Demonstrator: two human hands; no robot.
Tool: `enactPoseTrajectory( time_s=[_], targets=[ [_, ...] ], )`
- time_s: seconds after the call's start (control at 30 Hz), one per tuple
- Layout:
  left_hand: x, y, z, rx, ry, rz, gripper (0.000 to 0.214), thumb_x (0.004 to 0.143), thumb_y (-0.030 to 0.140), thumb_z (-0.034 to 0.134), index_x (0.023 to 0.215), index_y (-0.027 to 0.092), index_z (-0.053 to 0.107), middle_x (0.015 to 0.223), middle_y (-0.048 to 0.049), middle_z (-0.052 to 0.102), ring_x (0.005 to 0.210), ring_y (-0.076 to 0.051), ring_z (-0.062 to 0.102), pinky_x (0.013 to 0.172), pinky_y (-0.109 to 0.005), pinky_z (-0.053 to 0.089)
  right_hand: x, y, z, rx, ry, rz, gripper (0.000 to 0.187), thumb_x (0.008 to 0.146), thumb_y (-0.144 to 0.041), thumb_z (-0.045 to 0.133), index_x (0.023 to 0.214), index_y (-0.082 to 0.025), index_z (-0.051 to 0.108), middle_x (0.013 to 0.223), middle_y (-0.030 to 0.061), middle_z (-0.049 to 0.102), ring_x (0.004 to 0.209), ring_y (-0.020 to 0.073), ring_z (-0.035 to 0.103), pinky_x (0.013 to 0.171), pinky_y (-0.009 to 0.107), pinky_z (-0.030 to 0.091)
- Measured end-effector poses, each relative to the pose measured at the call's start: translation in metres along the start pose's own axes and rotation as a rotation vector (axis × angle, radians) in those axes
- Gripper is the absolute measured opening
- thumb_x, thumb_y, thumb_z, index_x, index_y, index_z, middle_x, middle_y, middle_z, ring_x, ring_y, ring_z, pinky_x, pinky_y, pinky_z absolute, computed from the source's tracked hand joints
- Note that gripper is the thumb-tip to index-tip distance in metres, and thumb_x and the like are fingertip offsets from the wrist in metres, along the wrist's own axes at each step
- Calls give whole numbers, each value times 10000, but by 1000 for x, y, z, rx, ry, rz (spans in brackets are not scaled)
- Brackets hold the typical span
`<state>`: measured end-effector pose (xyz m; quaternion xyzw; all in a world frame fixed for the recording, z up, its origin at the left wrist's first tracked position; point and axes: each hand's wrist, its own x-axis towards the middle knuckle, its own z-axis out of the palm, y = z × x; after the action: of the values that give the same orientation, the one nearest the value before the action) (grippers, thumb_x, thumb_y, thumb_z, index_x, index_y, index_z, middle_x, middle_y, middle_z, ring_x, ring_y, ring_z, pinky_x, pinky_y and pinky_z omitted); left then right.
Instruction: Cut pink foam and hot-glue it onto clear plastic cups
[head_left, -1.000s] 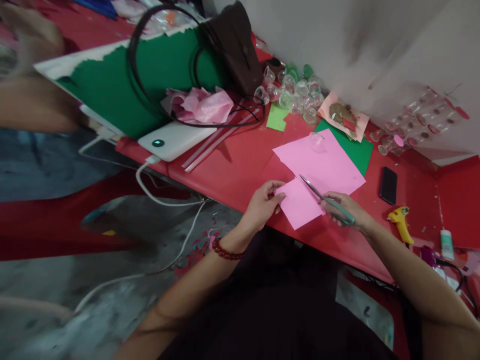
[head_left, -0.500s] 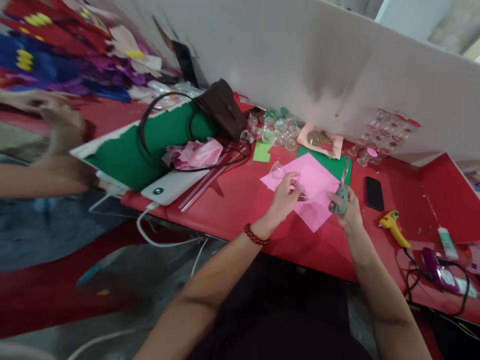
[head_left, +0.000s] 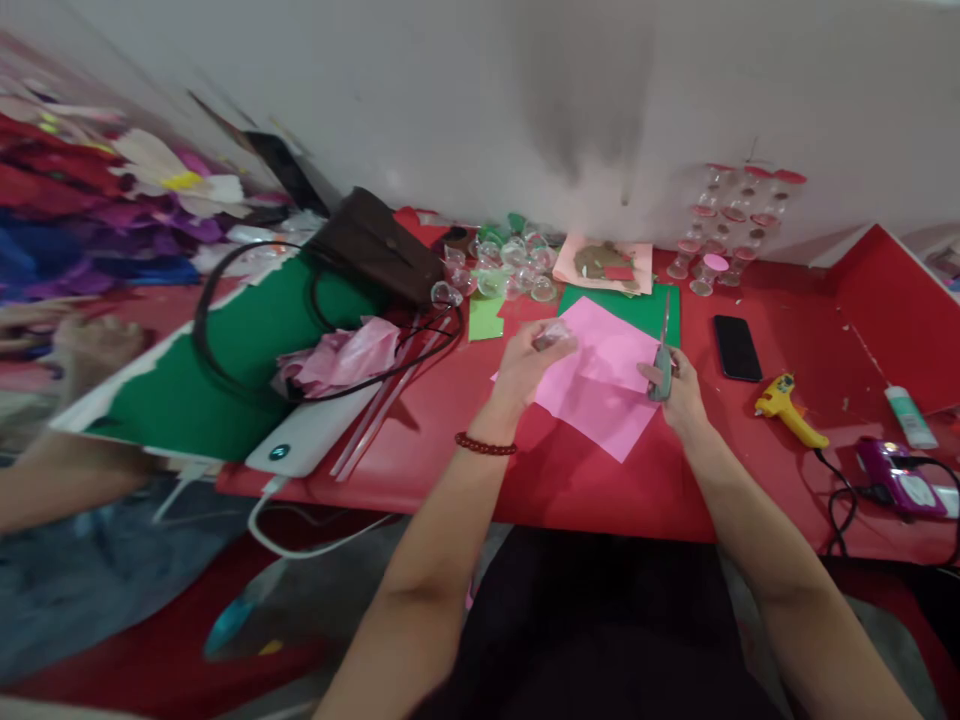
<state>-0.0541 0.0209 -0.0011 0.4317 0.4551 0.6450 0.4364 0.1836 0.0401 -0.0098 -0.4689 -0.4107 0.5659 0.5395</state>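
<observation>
My left hand point(head_left: 521, 368) is closed around a small clear plastic cup point(head_left: 555, 334), over the left part of a pink paper sheet point(head_left: 611, 375). My right hand point(head_left: 681, 392) grips grey-green scissors point(head_left: 661, 372) by the handles, the blades pointing away from me, at the sheet's right edge. Under the pink sheet lies a green sheet point(head_left: 667, 308), partly hidden. Beyond my left hand are a light green paper piece point(head_left: 486, 318) and a cluster of clear plastic cups point(head_left: 514, 260).
On the red table point(head_left: 427, 420) are a phone point(head_left: 736, 347), a yellow glue gun point(head_left: 789, 412), a glue bottle point(head_left: 910, 416) and stacked cups point(head_left: 720, 225). Leftward sit a brown bag point(head_left: 382, 245), a white power bank point(head_left: 315, 430) and crumpled pink paper point(head_left: 341, 358). A co-worker's arm point(head_left: 75, 470) is at far left.
My left hand has moved onto the clear cup, which stood on the pink sheet before, and closed on it. My right hand keeps the scissors. The camera view has shifted.
</observation>
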Motion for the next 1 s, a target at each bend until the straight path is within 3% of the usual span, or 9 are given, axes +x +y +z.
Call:
enactPoseTrajectory(
  time_s=[0.1, 0.23, 0.33, 0.5, 0.6, 0.7, 1.0],
  targets=[
    [-2, -5, 20, -140, -102, -22, 443, 606, 348, 913, 972, 191, 717, 969, -43, 713, 919, -173, 663, 897, -350, 531, -3, 1, 1, -2, -11, -20, 618, 494, -346, 910, 980, -243, 542, 589, -136, 481, 418, 62, 452, 389, 211, 348],
    [-5, -15, 24, -137, -178, -60, 510, 584, 374, 920, 1037, 233, 733, 1137, -57, 699, 1056, -206, 654, 926, -347, 531, -4, 2, 1, 15, -27, -12, 629, 512, -376, 902, 1009, -249, 538, 604, -132, 471, 423, 67, 448, 389, 218, 350],
    [-9, -19, 22, -29, -240, -125, 563, 552, 327, 929, 1076, 248, 737, 1315, -74, 628, 1096, -227, 653, 953, -376, 538, -4, 1, 2, 20, -49, 7, 664, 488, -370, 913, 1024, -246, 542, 606, -130, 468, 425, 65, 434, 397, 224, 359],
    [-16, -19, 26, 217, -190, -41, 552, 586, 290, 909, 1114, 252, 754, 1572, -102, 390, 1308, -309, 556, 1054, -438, 505, -6, -5, 2, -63, -65, -14, 659, 538, -381, 894, 1083, -247, 548, 645, -102, 523, 467, 72, 436, 429, 229, 349],
    [-19, -21, 29, 263, -176, 14, 562, 609, 277, 898, 1149, 253, 746, 1471, -113, 512, 1340, -305, 528, 1125, -457, 437, -7, -8, 1, -121, -72, -37, 659, 560, -394, 878, 1109, -242, 547, 668, -89, 532, 492, 75, 432, 454, 235, 351],
    [-20, -22, 32, 270, -200, 81, 531, 652, 281, 875, 1160, 236, 731, 1272, -103, 647, 1224, -265, 603, 1118, -452, 437, -7, -10, 1, -167, -64, -51, 657, 564, -406, 866, 1109, -233, 541, 669, -80, 529, 514, 86, 436, 469, 243, 353],
    [-26, -12, 37, 394, -165, 167, 472, 701, 278, 843, 1159, 246, 734, 1177, -76, 653, 1093, -214, 634, 991, -374, 518, -7, -9, 1, -141, -42, -35, 648, 554, -416, 872, 1088, -244, 547, 649, -92, 515, 495, 81, 418, 466, 243, 336]
  ],
)
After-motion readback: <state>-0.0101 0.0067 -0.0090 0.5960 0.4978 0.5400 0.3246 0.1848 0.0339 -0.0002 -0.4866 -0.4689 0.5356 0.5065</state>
